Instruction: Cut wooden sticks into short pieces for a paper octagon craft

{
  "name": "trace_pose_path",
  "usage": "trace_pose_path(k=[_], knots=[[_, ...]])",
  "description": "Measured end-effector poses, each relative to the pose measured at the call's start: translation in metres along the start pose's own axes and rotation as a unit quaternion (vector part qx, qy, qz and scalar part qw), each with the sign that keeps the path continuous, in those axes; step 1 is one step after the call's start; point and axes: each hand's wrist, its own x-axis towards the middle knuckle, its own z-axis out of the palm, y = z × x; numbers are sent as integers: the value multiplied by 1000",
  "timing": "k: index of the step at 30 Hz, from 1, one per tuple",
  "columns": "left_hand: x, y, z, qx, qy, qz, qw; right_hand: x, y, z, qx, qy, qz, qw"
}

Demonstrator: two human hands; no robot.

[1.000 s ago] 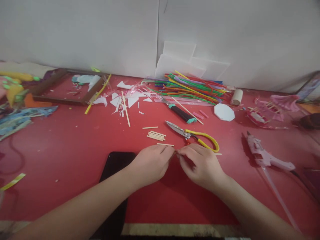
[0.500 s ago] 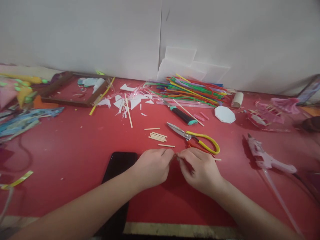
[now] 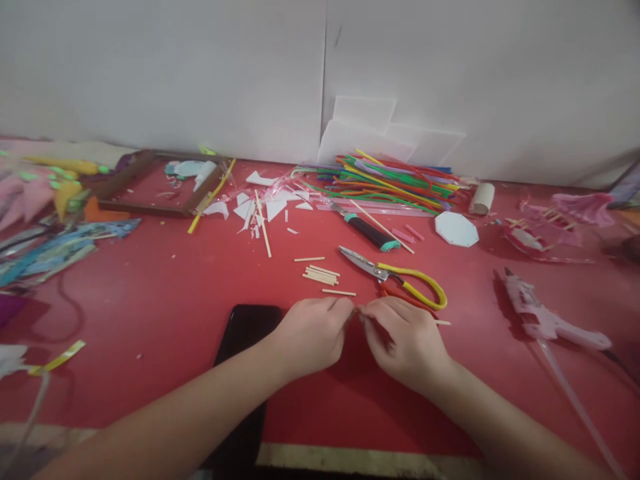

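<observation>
Jutting rightward behind right hand [image 3: 410, 340]: stick [image 3: 443, 323], long axis crosswise.

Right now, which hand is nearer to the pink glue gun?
The right. The right hand is to the left of the pink glue gun, apart from it; the left hand is farther left, beyond the right hand.

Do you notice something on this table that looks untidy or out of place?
Yes, mildly: white scraps lie scattered unevenly on the red table, while most short sticks nearby are grouped side by side. The black phone looks awkwardly placed, partly hidden by the left forearm. I see nothing clearly spilled or broken.
</observation>
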Motion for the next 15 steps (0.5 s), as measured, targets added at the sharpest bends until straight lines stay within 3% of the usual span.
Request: trace_pose_path(k=[9,15], knots=[[-2,2,3,29,55,18,998,3,-2,-2,-5,20,-15,1000],[-2,1,4,31,58,11,998,3,-3,-2,-14,23,-8,1000]])
